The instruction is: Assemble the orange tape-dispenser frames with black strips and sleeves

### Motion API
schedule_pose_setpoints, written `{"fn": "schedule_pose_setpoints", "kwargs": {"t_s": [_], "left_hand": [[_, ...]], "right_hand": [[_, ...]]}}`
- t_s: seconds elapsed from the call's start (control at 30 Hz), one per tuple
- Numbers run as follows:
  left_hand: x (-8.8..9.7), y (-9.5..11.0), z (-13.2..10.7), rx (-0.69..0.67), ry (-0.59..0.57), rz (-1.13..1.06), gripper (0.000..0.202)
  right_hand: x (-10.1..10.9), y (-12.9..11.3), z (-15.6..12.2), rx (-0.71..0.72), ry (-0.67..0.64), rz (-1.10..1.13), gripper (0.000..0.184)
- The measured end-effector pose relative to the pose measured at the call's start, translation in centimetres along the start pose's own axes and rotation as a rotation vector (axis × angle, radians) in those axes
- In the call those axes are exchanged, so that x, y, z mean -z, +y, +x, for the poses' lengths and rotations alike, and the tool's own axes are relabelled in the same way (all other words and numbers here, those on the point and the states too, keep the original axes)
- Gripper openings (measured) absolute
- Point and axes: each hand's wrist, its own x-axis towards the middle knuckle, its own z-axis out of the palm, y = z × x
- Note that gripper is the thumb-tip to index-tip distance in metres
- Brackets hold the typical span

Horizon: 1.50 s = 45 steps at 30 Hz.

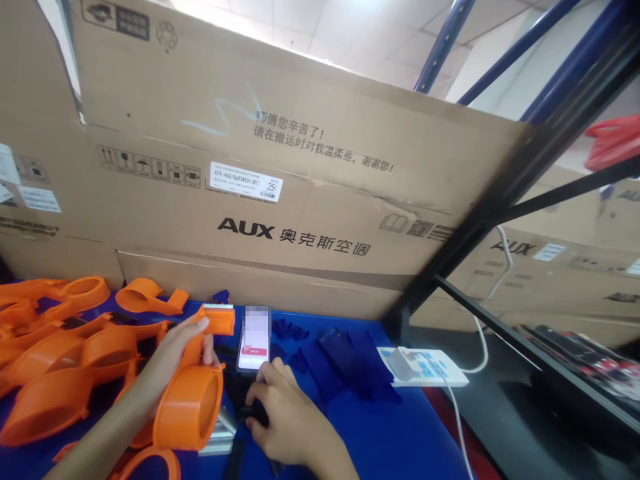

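My left hand point(181, 340) is closed around an orange plastic part point(187, 407) with a wide round cup at its lower end. The part's flat upper end has a thin pale toothed strip point(219, 307) along its top. Lower and to the right, the fingers of my right hand point(285, 410) curl round a small black piece point(258, 412), mostly hidden by them. Just beyond that hand lies a phone point(254, 357) with a lit screen. Between my hands, silvery strips point(220, 433) and dark pieces rest on the blue tabletop point(380, 433).
Several similar orange parts point(55, 393) are heaped at the left. Dark blue plastic pieces point(345, 363) lie right of the phone, beside a white power strip point(425, 367) with cables. A large cardboard box point(300, 200) stands behind, and a black rack frame point(480, 220) slants up at the right.
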Motion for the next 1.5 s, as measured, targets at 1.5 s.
{"fn": "schedule_pose_setpoints", "kwargs": {"t_s": [1.5], "left_hand": [[-1.0, -2.1, -0.9, 0.005, -0.315, 0.342, 0.035]], "right_hand": [[-2.4, -2.0, 1.4, 0.152, 0.989, 0.372, 0.028]]}}
